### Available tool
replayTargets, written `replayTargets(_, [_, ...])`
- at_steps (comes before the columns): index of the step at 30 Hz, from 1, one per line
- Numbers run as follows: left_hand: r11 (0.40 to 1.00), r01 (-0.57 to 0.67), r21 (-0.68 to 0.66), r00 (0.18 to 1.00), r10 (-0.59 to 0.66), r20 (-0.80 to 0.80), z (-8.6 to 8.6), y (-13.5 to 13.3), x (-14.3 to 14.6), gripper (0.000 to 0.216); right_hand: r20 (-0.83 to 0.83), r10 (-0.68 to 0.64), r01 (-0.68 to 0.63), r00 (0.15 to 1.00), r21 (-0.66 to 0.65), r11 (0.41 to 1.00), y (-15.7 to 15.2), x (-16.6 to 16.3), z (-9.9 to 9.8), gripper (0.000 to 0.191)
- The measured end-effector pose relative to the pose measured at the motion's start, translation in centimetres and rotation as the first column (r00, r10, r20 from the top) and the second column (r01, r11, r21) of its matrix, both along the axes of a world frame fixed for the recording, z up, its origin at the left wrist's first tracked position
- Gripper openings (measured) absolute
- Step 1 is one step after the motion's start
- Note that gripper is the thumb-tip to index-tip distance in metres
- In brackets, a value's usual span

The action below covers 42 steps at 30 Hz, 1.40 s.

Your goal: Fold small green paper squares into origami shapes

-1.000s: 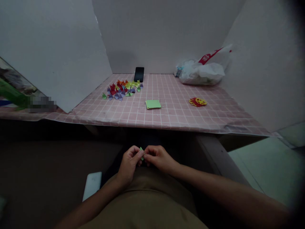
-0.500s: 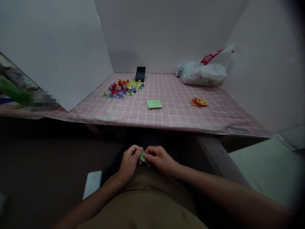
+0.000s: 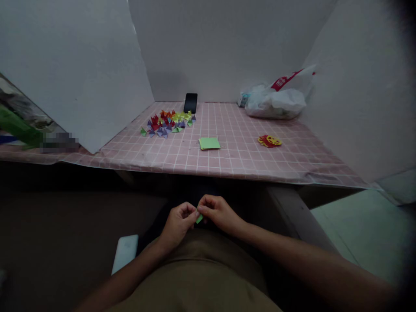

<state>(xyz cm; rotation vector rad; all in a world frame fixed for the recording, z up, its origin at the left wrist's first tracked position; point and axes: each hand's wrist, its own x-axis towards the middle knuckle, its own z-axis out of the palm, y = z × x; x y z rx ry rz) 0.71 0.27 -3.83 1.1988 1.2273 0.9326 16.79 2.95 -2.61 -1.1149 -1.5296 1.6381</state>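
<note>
Less of the green paper [image 3: 199, 219] shows than a moment ago, so it's probably being creased; left hand [image 3: 177, 223] and right hand [image 3: 223, 214] both pinch it, short of the counter [image 3: 240, 158]'s near edge.

Dim light, deep shadow beneath the table [image 3: 240, 156], blackened right edge

Saw a table [image 3: 182, 161] spread with pink checked cloth [image 3: 253, 158], carrying colourful small folded paper pieces [image 3: 159, 123] at left and a tilted black phone [image 3: 190, 103] just beyond. Noted paper sheets [image 3: 209, 143], green on top, stacked near the middle, red-and-yellow openwork shapes [image 3: 269, 141] to their right, and a white plastic bag [image 3: 275, 105] far right beside a small pack [image 3: 243, 99].
</note>
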Motion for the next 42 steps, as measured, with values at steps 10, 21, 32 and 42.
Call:
replayTargets(10, [0.995, 0.099, 0.004, 0.995, -0.099, -0.014, 0.49, -0.07, 0.01, 0.027, -0.038, -0.05, 0.054, 0.998, 0.089, 0.995, 0.08, 0.16, -0.05, 0.018])
replayTargets(21, [1.0, -0.005, 0.029, 0.995, 0.003, 0.096, -0.03, 0.12, 0.06, 0.022, -0.042, -0.1, 0.103, 0.994, 0.082, 0.991, 0.25, 0.14, 0.0, 0.02])
replayTargets(32, [0.997, -0.057, 0.053, 0.997, 0.054, 0.061, 0.02, 0.11, -0.04, 0.024, -0.023, -0.05, 0.051, 0.998, 0.063, 0.997, 0.16, 0.04, -0.29, 0.022])
replayTargets(42, [0.998, -0.064, 0.027, 0.996, 0.062, 0.06, 0.09, 0.13, -0.09, 0.025, 0.003, -0.126, 0.126, 0.992, 0.098, 0.987, 0.31, 0.05, -0.4, 0.022])
